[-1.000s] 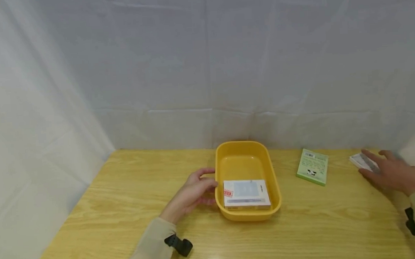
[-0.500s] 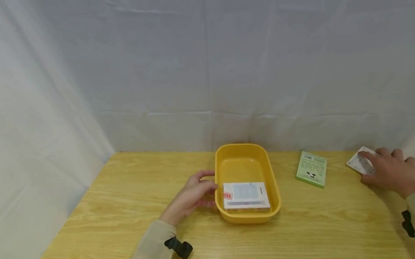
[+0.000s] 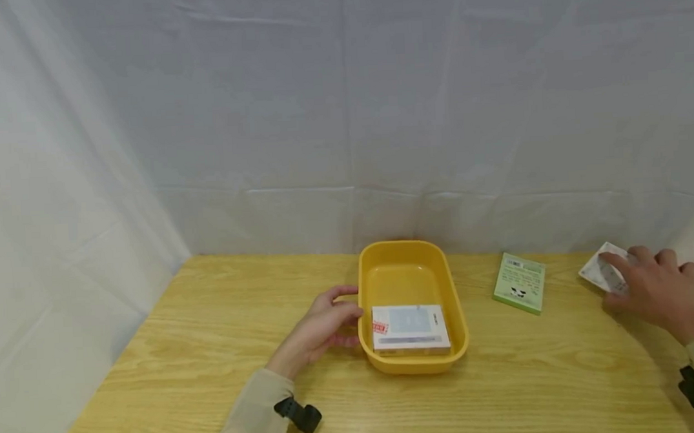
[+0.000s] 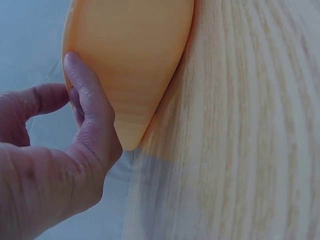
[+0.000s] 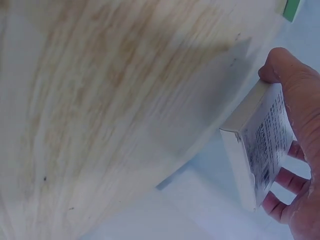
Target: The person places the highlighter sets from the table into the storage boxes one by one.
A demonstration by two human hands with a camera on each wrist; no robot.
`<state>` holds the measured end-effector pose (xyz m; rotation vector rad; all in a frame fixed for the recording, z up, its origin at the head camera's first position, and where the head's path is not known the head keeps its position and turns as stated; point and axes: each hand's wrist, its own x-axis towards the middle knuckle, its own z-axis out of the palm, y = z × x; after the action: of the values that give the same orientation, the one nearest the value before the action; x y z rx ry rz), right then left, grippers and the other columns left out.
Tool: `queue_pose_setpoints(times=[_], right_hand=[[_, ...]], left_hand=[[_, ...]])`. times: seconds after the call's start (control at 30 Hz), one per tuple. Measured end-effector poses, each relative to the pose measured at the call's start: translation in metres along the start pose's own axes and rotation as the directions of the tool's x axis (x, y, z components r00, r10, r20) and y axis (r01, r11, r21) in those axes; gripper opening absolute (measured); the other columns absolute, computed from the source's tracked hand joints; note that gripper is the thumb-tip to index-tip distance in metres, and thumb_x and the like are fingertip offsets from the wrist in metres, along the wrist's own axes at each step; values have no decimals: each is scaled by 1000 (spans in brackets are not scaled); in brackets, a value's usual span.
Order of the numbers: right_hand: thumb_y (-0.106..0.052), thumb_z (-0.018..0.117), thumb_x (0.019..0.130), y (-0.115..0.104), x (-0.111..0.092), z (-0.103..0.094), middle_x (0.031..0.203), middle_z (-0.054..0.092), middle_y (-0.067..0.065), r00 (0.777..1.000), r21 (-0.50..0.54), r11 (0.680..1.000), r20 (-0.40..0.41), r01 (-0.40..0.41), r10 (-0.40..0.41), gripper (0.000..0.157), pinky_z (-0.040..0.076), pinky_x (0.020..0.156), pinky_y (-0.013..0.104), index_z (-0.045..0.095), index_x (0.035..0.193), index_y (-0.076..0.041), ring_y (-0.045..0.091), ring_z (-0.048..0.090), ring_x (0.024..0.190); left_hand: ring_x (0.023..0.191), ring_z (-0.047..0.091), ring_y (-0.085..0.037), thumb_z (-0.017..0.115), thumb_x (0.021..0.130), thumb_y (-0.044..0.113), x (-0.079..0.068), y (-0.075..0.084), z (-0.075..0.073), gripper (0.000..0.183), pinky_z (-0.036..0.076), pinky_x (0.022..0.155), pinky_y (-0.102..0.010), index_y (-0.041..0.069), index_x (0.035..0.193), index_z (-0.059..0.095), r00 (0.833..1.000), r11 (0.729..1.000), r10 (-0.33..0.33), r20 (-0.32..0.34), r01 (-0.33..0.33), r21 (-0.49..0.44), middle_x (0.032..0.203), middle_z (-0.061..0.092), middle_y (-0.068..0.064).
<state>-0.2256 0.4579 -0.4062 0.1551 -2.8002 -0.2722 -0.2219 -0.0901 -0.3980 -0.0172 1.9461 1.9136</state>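
Item one: a small white carton [image 5: 261, 142], thin and square-cornered, its face bearing printed lines and a barcode; location, the far right corner region of the counter [image 3: 540, 376], where it sits tilted in your right hand [image 3: 658, 287]; whether any edge touches the wood, you cannot tell. Hold: your thumb is at one edge and your fingers reach the opposite side, clamped on the carton. Handling, by judgement: light, fairly stiff card, smooth enough to slide if pinched loosely, and liable to dent at the middle of its broad face, so you do best to grip it by opposite narrow edges and leave the printed face unpressed. Item two: a yellow tray [image 3: 405, 285], close to the far edge of the counter and about midway along it; probably moulded plastic, rigid, light and easily shifted, so its rim and side wall are your sound places to steady it. Your left hand [image 3: 322, 321] touches its left wall from outside, the fingers apart. Item three: a white box with a red stamp [image 3: 410, 327], flat in the tray at the end away from the far edge. Item four: a green box [image 3: 518, 283], flat between tray and carton, near the far edge; its long sides look the natural purchase for you.
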Motion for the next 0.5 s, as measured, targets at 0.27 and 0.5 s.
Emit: queue_pose_setpoints(times=[0.27, 0.5], right_hand=[[-35, 91, 65, -8, -3, -10, 123, 50, 37, 993, -42, 997, -99, 58, -62, 80, 40, 59, 66, 54, 131, -10, 64, 46, 96], [-47, 83, 76, -25, -1, -25, 127, 49, 34, 984, -36, 994, -143, 100, -105, 72, 42, 67, 70, 54, 133, -13, 64, 47, 103]], left_hand=[[96, 63, -22, 60, 95, 11, 1, 1, 1, 55, 60, 66, -29, 8, 148, 44, 1000, 1000, -4, 3, 4, -4, 119, 64, -19], [95, 63, -22, 60, 95, 11, 1, 2, 2, 55, 60, 67, -29, 8, 148, 44, 1000, 1000, -2, 3, 2, -2, 119, 64, -19]])
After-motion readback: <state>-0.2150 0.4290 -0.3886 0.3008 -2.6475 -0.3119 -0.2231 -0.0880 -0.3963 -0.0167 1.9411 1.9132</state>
